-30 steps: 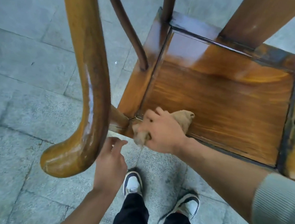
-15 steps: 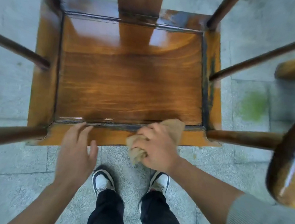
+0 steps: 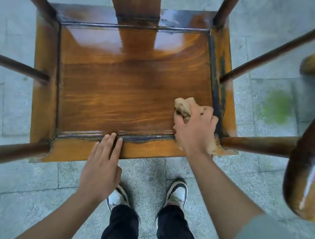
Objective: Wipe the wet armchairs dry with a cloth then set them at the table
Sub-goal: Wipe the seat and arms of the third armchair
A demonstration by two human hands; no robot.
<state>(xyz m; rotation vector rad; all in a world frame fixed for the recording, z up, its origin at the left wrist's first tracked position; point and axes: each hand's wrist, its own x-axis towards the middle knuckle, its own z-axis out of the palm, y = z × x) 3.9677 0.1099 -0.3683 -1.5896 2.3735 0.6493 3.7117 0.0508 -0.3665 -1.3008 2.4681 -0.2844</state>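
Gripping cloth [image 3: 184,107], right hand [image 3: 195,132]; left hand [image 3: 100,170] fingers [image 3: 110,143] flat on armchair [image 3: 128,88].

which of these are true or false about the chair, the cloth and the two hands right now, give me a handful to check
1. The right hand grips a tan cloth at the near right corner of the armchair seat. True.
2. The left hand is also holding a cloth. False: it holds nothing; its straight fingers rest on the seat's front edge.
3. The far part of the seat shows a glossy, wet-looking sheen. True.
4. The cloth lies in the middle of the seat with no hand on it. False: it is bunched under the right hand by the right rail.
5. The person stands barefoot on grass. False: the person wears black and white shoes on grey stone paving.
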